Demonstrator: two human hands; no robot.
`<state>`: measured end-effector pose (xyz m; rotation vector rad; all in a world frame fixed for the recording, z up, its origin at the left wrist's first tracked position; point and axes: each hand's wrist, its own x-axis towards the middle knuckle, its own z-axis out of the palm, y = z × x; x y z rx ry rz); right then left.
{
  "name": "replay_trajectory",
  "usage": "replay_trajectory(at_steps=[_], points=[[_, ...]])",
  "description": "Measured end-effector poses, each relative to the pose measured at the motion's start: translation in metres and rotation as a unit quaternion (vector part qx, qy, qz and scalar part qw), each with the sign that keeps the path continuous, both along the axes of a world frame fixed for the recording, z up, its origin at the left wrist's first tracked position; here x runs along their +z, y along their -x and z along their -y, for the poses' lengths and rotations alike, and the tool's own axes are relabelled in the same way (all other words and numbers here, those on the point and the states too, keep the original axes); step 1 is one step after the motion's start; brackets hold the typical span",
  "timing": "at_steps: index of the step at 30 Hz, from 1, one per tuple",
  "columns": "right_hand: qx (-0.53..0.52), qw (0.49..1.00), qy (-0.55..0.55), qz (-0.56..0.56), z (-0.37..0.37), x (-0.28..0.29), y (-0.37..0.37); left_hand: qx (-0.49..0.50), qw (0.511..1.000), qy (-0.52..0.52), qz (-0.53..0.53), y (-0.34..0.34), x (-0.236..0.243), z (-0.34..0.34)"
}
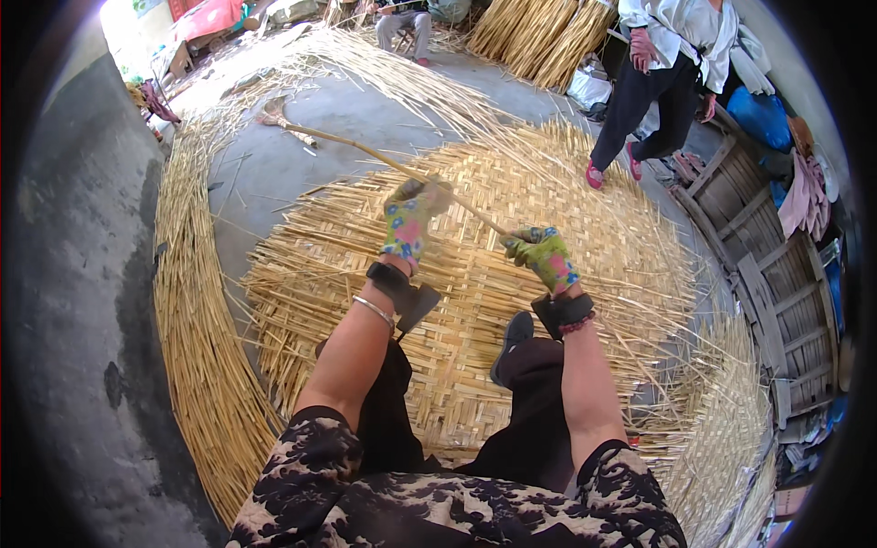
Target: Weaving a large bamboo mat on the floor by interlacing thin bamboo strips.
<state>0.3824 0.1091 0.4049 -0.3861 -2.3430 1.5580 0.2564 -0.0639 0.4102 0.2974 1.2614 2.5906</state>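
Both my hands wear flowered green gloves and grip one long, thin, straw-coloured reed (365,151), which slants from the upper left down to the right. My left hand (411,215) is closed around its middle part, the fingers slightly blurred. At the reed's lower right end, my right hand (544,256) pinches it with the fingers curled. Beneath both hands spreads a large woven reed mat (466,365), with loose, uneven ends along its left side. My shoe (513,340) rests on the mat.
Bundled reeds (201,347) lie along the left wall, and more loose reeds (393,68) stretch behind the mat. A small broom (274,114) lies on the floor. A person in pink gloves (662,82) stands at the far right; another sits farther back. A wooden frame (776,283) leans at right.
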Motion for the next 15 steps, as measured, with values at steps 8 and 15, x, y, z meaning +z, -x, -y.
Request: replay_trajectory(at_steps=[8,15], points=[[-0.004,1.0,0.005,-0.009,0.009,-0.002,-0.004,-0.144,0.96,0.198,-0.136,-0.012,-0.013,-0.016],[0.094,0.974,0.188,0.084,-0.021,0.01,-0.02,0.016,0.998,0.052,0.019,0.021,0.002,0.018]])
